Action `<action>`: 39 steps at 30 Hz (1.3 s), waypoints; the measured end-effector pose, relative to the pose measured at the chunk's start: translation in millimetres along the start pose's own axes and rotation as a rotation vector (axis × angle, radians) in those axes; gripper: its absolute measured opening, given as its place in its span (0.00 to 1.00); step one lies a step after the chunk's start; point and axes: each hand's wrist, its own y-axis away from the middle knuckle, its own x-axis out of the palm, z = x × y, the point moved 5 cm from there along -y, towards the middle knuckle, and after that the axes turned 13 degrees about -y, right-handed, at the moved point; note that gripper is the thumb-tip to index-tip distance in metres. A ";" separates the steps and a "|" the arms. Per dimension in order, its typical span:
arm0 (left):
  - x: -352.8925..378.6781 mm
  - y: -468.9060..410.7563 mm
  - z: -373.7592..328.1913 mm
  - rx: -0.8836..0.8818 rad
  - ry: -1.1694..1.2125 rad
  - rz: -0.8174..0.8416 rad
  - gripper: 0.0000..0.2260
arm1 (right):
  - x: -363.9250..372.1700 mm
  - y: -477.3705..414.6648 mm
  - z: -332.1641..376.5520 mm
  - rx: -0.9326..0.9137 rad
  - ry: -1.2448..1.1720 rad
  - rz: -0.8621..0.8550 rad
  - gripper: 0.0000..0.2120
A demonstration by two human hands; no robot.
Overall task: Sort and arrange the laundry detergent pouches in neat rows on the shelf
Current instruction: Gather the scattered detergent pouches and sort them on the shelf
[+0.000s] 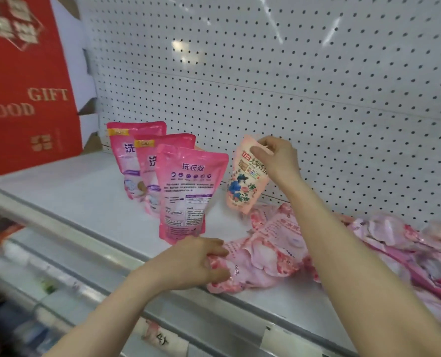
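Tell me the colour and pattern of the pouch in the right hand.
The pouch is peach-pink with a floral print; head view.

pink pouches (192, 191); peach floral pouch (242, 181) (blue figure); red box (26, 81); white dotted pegboard (291, 73)

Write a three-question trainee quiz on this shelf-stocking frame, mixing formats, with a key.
1. True or false: the right hand pinches the peach floral pouch by its top edge.
2. How many bright pink pouches stand upright to the left of that pouch? A) two B) three C) five
3. Fill in: the left hand grips a pale pink pouch that is ___ flat at the front of the shelf, not standing.

Key: 1 true; 2 B; 3 lying.
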 end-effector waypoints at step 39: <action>-128.9 -101.9 -35.4 0.064 -0.942 -0.355 0.12 | -60.8 51.1 -113.2 0.539 0.793 0.441 0.15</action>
